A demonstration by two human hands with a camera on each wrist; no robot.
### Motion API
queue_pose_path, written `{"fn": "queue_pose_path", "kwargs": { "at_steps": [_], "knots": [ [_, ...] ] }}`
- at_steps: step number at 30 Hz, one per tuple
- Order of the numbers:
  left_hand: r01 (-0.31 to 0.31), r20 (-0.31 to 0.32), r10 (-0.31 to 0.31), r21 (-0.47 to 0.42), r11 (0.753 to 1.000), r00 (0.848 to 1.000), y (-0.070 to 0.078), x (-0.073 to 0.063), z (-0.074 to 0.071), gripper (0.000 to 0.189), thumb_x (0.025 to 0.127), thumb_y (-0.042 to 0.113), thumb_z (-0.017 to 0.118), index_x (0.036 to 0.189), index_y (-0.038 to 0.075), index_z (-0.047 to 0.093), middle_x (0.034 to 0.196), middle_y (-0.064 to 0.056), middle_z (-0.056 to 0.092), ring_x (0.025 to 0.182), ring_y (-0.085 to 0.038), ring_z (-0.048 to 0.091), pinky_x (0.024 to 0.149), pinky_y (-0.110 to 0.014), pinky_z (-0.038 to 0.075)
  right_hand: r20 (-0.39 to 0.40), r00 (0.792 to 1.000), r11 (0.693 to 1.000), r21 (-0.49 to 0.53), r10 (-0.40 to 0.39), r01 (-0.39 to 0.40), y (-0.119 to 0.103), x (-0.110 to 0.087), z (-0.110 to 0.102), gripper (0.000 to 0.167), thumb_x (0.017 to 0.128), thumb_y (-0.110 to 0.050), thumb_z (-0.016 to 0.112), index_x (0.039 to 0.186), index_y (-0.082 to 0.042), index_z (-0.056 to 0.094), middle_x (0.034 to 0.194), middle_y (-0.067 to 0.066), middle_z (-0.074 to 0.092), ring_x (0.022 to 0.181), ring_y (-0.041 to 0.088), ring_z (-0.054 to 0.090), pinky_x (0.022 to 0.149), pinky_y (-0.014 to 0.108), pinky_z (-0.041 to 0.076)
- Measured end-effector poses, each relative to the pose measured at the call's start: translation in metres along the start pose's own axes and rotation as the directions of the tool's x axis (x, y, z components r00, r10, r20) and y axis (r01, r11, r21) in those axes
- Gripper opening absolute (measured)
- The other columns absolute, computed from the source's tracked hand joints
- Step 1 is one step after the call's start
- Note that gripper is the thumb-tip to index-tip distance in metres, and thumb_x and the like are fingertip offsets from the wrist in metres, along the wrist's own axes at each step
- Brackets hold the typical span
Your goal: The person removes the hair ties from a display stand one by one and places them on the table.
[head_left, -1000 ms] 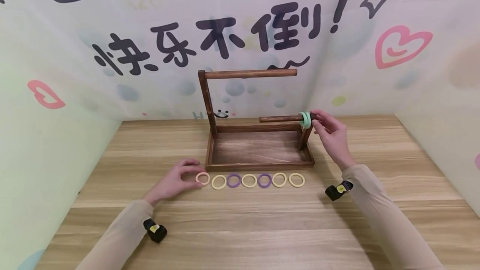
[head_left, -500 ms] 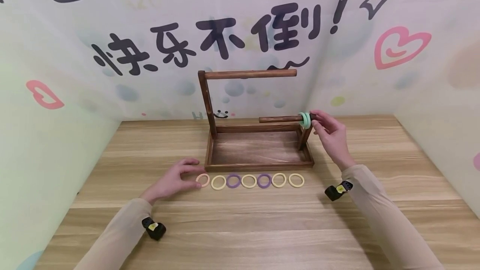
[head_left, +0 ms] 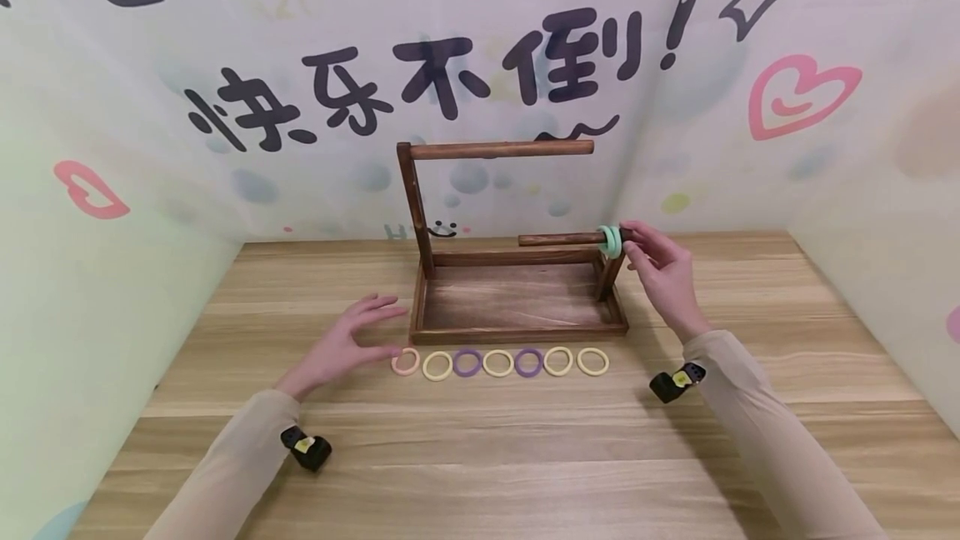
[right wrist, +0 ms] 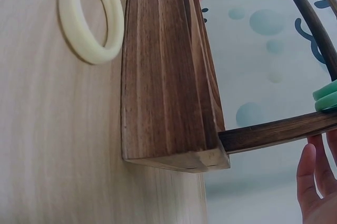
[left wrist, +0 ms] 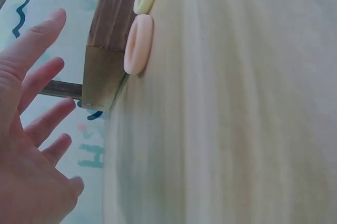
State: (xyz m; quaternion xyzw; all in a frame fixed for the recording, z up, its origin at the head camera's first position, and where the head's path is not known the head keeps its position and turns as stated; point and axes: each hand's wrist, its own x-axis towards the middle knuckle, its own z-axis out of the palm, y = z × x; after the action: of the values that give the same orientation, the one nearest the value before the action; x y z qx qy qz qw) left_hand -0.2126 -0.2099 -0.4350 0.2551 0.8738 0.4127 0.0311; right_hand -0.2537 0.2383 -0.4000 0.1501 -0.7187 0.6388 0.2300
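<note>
A dark wooden rack (head_left: 517,329) has a tray base, a high rod (head_left: 502,148) and a lower rod (head_left: 555,239). Mint green rings (head_left: 611,241) hang on the lower rod beside its post. At the top of that post my right hand (head_left: 666,273) holds the rack between thumb and fingers; its fingertips are partly hidden. My left hand (head_left: 337,348) hovers left of the rack, fingers spread and holding nothing. Below its thumb tip a pink ring (head_left: 406,362) lies on the table; in the left wrist view the fingers are apart from this pink ring (left wrist: 139,45).
Right of the pink ring, yellow rings (head_left: 498,362) and purple rings (head_left: 467,362) lie in a row along the rack's front. A printed cloth (head_left: 315,190) stands behind the wooden table (head_left: 480,457).
My left hand has drawn back to the left and spread its fingers, leaving the pink ring flat on the table. The right hand stays at the post.
</note>
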Motion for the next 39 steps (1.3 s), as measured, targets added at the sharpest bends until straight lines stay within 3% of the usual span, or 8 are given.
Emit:
{"fn": "queue_pose_path", "kwargs": {
  "at_steps": [5,15,17,24,30,35,39],
  "knots": [
    [-0.015,0.005,0.015,0.036,0.999,1.000,0.004,0.006,-0.001,0.059,0.082,0.021,0.078,0.135,0.008,0.056,0.147,-0.020,0.039,0.141,-0.044,0.016,0.107,-0.065,-0.004,-0.013,1.000,1.000,-0.015,0.003,-0.003,0.010,0.001,-0.002,0.029,0.092,0.007,0.059,0.120,0.013,0.058,0.104,-0.008,0.067,0.089,0.006,0.062,0.065,0.018,0.050],
    [0.007,0.038,-0.009,0.042,0.999,0.999,0.019,0.018,-0.002,0.065,0.082,0.031,0.078,0.139,0.012,0.053,0.149,-0.016,0.038,0.142,-0.037,0.019,0.109,-0.061,-0.007,0.000,1.000,1.000,0.000,-0.013,0.013,-0.012,-0.002,0.004,0.028,0.091,0.012,0.055,0.118,0.020,0.054,0.103,-0.008,0.067,0.088,0.005,0.062,0.065,0.014,0.049],
    [0.000,0.052,-0.002,0.036,0.999,0.999,0.025,0.023,-0.003,0.066,0.082,0.032,0.078,0.140,0.013,0.052,0.149,-0.017,0.036,0.142,-0.037,0.018,0.109,-0.059,-0.008,-0.002,1.000,1.000,-0.002,-0.007,0.007,-0.008,-0.002,0.003,0.028,0.092,0.012,0.056,0.119,0.019,0.054,0.104,-0.009,0.067,0.089,0.005,0.062,0.065,0.015,0.049],
    [-0.005,0.092,0.002,0.028,1.000,0.996,0.047,0.043,0.003,0.065,0.084,0.036,0.075,0.142,0.018,0.050,0.152,-0.009,0.033,0.144,-0.028,0.017,0.114,-0.050,-0.001,-0.022,1.000,1.000,-0.021,0.003,-0.003,0.011,0.001,-0.002,0.030,0.092,0.006,0.060,0.121,0.013,0.058,0.105,-0.009,0.067,0.090,0.006,0.063,0.065,0.019,0.051],
    [0.011,0.092,-0.014,0.030,1.000,0.996,0.066,0.060,0.012,0.059,0.088,0.041,0.069,0.142,0.025,0.050,0.153,-0.002,0.031,0.144,-0.027,0.017,0.112,-0.057,0.005,-0.019,1.000,1.000,-0.013,-0.006,0.006,0.014,0.001,-0.002,0.030,0.092,0.007,0.060,0.120,0.013,0.058,0.105,-0.007,0.067,0.090,0.007,0.063,0.064,0.019,0.050],
    [-0.075,0.059,0.070,0.097,0.992,0.996,0.079,0.078,0.019,0.051,0.093,0.034,0.065,0.141,0.021,0.051,0.147,-0.006,0.042,0.140,-0.026,0.029,0.114,-0.051,0.003,-0.016,1.000,1.000,-0.027,0.001,-0.002,0.013,0.001,-0.002,0.030,0.092,0.005,0.060,0.121,0.011,0.059,0.106,-0.008,0.067,0.090,0.007,0.062,0.065,0.019,0.051],
    [-0.124,0.027,0.121,0.154,0.980,0.992,0.092,0.094,0.022,0.050,0.094,0.036,0.062,0.140,0.017,0.052,0.141,-0.007,0.049,0.141,-0.033,0.024,0.114,-0.050,0.002,-0.017,1.000,0.999,-0.033,0.003,-0.003,0.013,0.000,-0.002,0.029,0.093,0.003,0.060,0.121,0.011,0.059,0.106,-0.008,0.067,0.090,0.008,0.062,0.065,0.018,0.050]
  ]
}}
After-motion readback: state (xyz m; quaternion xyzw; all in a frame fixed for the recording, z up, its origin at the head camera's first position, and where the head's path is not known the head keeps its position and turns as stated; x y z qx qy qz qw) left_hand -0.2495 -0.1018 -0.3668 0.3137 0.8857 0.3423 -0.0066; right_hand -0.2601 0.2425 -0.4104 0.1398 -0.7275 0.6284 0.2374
